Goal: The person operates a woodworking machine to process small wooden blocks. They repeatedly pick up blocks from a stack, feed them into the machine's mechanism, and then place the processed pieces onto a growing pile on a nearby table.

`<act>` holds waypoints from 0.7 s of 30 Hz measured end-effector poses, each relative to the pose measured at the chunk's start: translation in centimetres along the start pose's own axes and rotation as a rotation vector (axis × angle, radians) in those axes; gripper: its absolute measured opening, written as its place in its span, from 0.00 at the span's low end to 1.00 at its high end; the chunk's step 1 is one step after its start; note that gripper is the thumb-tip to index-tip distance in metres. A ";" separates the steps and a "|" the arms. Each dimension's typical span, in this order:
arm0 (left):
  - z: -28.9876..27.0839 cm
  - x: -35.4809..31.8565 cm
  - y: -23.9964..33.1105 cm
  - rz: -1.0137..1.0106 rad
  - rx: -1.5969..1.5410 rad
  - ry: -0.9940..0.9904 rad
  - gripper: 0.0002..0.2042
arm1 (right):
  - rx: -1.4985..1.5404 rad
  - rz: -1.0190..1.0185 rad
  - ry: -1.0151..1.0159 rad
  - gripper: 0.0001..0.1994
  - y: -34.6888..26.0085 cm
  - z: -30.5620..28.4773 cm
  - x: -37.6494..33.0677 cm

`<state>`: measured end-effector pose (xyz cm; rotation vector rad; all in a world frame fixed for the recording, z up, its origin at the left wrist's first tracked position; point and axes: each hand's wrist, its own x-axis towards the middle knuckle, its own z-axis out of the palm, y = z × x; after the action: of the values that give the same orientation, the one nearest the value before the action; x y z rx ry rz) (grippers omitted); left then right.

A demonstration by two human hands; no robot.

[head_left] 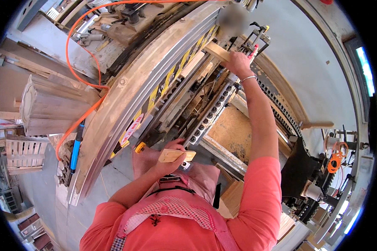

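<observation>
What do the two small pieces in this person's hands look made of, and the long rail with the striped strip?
Both the block in the left hand and the block under the right hand look like bare, unfinished wood: pale tan, matte, with faint grain. The long rail looks like metal, dull grey and dusty, with pressed ridges; its yellow-and-black strip seems to be tape or paint.

The machine bed [171,100] is crowded: roller rails [209,113] and loose wood strips fill its middle, leaving only narrow gaps. Along its left edge the striped guard rail [155,90] and orange hose [77,54] block reach. The flat board [232,131] near the right edge offers open room beside the right hand [238,63].
</observation>
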<state>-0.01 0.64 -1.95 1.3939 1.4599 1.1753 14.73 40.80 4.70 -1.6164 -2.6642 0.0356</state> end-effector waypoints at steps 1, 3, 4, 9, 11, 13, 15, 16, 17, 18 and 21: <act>0.0 0.1 0.0 0.001 0.000 -0.011 0.08 | -0.002 -0.004 0.002 0.22 0.0 0.1 0.0; -0.5 0.7 0.6 0.004 0.012 -0.026 0.08 | 0.001 -0.002 0.007 0.22 0.1 0.0 0.1; -0.4 0.6 0.6 -0.012 0.002 -0.020 0.08 | 0.007 0.016 -0.017 0.22 0.1 -0.1 0.0; -0.6 0.1 1.4 -0.114 -0.025 -0.023 0.07 | 0.019 -0.004 -0.042 0.21 -1.0 -0.5 0.5; -0.7 0.2 1.3 -0.105 -0.029 -0.037 0.08 | 0.016 -0.020 -0.027 0.21 -1.0 -0.6 0.5; -0.7 0.1 1.4 -0.107 -0.021 -0.042 0.08 | 0.016 -0.038 -0.008 0.21 -1.0 -0.3 0.5; -0.7 0.2 1.5 -0.112 -0.001 -0.039 0.08 | 0.026 -0.060 -0.025 0.23 -0.7 0.2 0.7; -0.7 0.1 1.5 -0.120 0.004 -0.047 0.08 | 0.031 -0.071 -0.034 0.23 -0.5 0.4 0.7; -0.6 0.1 1.4 -0.127 0.006 -0.051 0.08 | 0.026 -0.074 -0.040 0.23 -0.6 0.3 0.7; -0.6 0.1 1.3 -0.135 0.008 -0.056 0.08 | 0.021 -0.076 -0.047 0.23 -0.6 0.2 0.6; -0.5 0.0 1.4 -0.146 -0.005 -0.047 0.08 | 0.023 -0.081 -0.051 0.23 -0.6 0.1 0.6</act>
<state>-0.16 0.57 -0.48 1.2803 1.4976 1.0465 13.91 41.05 4.62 -1.5196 -2.7542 0.1070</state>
